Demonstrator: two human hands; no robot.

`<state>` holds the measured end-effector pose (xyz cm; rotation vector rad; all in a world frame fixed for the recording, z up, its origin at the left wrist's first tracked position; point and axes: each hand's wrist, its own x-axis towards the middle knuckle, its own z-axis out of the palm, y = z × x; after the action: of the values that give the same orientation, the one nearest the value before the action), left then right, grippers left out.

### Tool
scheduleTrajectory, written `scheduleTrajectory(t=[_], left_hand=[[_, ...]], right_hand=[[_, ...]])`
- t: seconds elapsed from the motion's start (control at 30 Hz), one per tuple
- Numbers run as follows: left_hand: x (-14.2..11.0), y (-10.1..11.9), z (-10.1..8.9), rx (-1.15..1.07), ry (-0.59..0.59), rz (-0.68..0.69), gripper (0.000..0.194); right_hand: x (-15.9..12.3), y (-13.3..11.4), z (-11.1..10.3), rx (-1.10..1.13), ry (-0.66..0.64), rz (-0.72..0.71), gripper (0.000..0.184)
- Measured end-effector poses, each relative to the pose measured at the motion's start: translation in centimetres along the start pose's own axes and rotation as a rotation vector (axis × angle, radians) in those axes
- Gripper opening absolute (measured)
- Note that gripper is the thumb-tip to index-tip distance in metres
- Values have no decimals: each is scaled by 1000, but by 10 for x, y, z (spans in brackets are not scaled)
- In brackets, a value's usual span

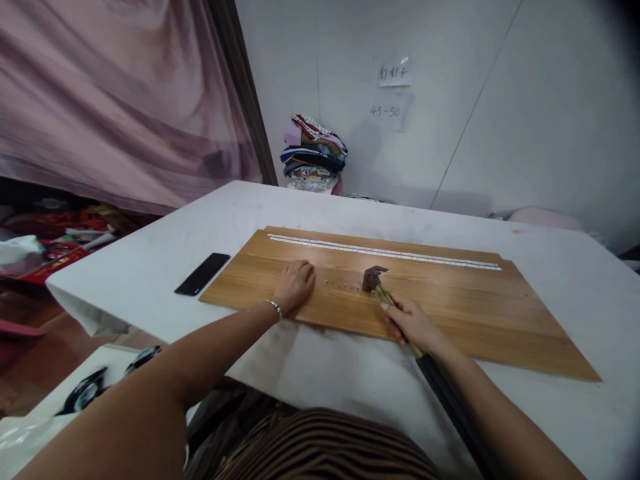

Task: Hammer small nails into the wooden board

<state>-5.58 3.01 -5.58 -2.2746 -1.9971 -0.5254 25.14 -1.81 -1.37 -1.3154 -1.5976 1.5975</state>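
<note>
My right hand [411, 323] is wrapped round the yellow-and-black handle of a claw hammer [373, 277]. The hammer's rusty head is low over the middle of a wooden board [450, 303], its claw pointing to the far right. I cannot tell whether the head touches the wood. Beside the head, a short row of several small nails [345, 286] runs leftward along the board. My left hand [295, 281], with a bracelet at the wrist, lies palm down on the board left of the nails. Its fingers are close together and slightly bent, and no object shows in them.
Two white measuring strips [385, 252] run along the board's far side. A black phone [203, 274] lies left of the board on the white table [200, 220]. Folded clothes [314, 155] are piled by the wall. A pink curtain [130, 93] hangs at left.
</note>
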Motion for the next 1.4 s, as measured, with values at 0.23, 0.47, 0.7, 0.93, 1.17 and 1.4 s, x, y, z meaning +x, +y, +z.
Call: scheduleTrajectory(t=[0.23,0.47,0.7,0.93,1.17,1.4], left_hand=[[0,-1,1,1,11,14,21],[0,-1,0,-13,6,9,20],[0,-1,1,-7,23,21,22],[0,0,0,-2,15,15,21],[0,0,-1,-10,-12,-8,22],[0,1,-2,-24,-3,1,22]], right_hand=[[-2,-2,0,29,15,-8,27],[1,2,1,5,10,-6,28],[-2,-5,1,9,27,-12,32],[0,0,2,-15,19,-19,28],[-2,-5,1,9,32,-6,30],[-1,-2,2,-7,21,-3,29]])
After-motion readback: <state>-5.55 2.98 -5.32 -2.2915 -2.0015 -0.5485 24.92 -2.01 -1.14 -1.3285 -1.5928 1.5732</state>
